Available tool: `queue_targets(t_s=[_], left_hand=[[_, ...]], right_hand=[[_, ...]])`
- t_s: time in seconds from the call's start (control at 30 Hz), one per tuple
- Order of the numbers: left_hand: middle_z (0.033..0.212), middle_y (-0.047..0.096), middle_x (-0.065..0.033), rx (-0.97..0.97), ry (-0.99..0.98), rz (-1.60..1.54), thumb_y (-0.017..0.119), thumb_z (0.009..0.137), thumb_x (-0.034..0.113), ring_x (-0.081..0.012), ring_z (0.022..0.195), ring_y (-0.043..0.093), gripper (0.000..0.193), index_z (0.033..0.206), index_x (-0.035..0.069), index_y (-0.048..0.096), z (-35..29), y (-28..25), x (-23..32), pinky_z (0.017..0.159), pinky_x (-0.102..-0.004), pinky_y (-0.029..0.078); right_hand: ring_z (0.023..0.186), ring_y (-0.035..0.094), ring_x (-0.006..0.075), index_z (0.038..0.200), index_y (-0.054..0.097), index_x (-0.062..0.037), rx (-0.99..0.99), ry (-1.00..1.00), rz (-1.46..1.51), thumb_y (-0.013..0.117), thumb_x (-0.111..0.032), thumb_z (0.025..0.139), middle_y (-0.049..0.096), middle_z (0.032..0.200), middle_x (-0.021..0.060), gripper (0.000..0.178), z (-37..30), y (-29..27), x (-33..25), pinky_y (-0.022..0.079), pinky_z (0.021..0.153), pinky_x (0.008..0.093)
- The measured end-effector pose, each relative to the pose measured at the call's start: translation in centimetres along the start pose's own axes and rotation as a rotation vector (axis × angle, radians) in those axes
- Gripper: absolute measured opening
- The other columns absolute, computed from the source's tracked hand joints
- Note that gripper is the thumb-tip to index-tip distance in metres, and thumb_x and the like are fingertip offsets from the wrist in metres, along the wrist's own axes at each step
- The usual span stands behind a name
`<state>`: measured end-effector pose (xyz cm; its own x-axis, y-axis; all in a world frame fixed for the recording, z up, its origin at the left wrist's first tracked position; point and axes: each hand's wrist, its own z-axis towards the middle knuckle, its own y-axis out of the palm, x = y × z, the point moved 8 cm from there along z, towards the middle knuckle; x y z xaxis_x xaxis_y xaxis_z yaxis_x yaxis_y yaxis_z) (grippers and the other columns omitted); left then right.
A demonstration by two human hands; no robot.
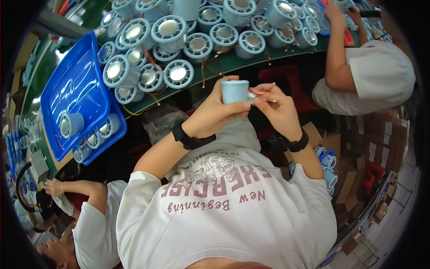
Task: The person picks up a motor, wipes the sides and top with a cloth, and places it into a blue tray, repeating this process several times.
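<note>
A light blue cup-shaped housing [235, 92] is held up in front of my chest, its wider rim at the top. My left hand [218, 107] wraps round its left side and underside, thumb toward the front. Close against its right side, my right hand [277, 106] pinches thin red wires [260, 93] with a small whitish piece near the fingertips. That piece is too small to name. Beyond my hands, many similar light blue housings with ribbed rims and silvery round centres [178, 73] are heaped on the green table [224, 66], wires trailing from several.
A blue tray [96, 67] rests on another at the left, with several housings in them. Co-workers sit at the lower left [96, 219] and upper right [380, 71]. A red stool [284, 85] stands under the table. More housings [329, 168] and cardboard boxes [351, 188] are at my right.
</note>
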<state>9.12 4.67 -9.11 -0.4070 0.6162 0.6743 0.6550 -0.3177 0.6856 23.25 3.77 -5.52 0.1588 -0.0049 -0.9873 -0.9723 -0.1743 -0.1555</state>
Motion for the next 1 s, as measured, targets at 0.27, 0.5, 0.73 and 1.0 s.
queue_targets(t_s=[0.27,0.5,0.73,1.0], left_hand=[[0.110,0.059,-0.0036,0.074,-0.299,-0.011,0.061,0.095,0.030,-0.0150,0.100,0.058,0.037,0.124,0.011,0.048,5.0,-0.9,-6.1,0.086,-0.0329,0.050],[0.106,0.060,-0.0062,0.042,-0.022,0.183,0.064,0.093,0.022,-0.0147,0.095,0.059,0.036,0.119,0.003,0.050,4.7,3.6,-1.2,0.083,-0.0304,0.049],[0.104,0.060,-0.0064,0.008,0.153,0.203,0.064,0.093,0.021,-0.0142,0.094,0.060,0.033,0.117,0.002,0.051,6.3,4.2,-0.8,0.082,-0.0280,0.049],[0.100,0.062,-0.0053,-0.180,-0.210,0.042,0.060,0.095,0.028,-0.0120,0.090,0.061,0.030,0.111,0.003,0.055,10.1,5.0,-7.5,0.079,-0.0282,0.051]], right_hand=[[0.083,0.061,0.0080,0.098,0.059,-0.0013,0.358,0.081,0.232,0.072,-0.001,0.082,0.065,0.090,0.0020,0.020,-2.1,-2.8,6.1,0.049,0.073,0.0229],[0.083,0.061,0.0085,0.098,0.056,-0.0039,0.530,-0.050,0.164,0.075,-0.003,0.080,0.064,0.087,0.0015,0.026,-3.4,-3.8,0.0,0.048,0.076,0.0228],[0.103,0.059,0.0126,0.107,0.050,-0.0050,0.404,-0.231,0.034,0.073,-0.006,0.083,0.058,0.117,0.0083,0.034,-2.9,-3.8,0.6,0.050,0.084,0.0289],[0.117,0.054,0.0218,0.141,0.036,-0.0152,0.456,0.200,1.033,0.063,-0.011,0.093,0.049,0.128,0.0076,0.055,-5.1,-2.0,5.7,0.052,0.093,0.0444]])
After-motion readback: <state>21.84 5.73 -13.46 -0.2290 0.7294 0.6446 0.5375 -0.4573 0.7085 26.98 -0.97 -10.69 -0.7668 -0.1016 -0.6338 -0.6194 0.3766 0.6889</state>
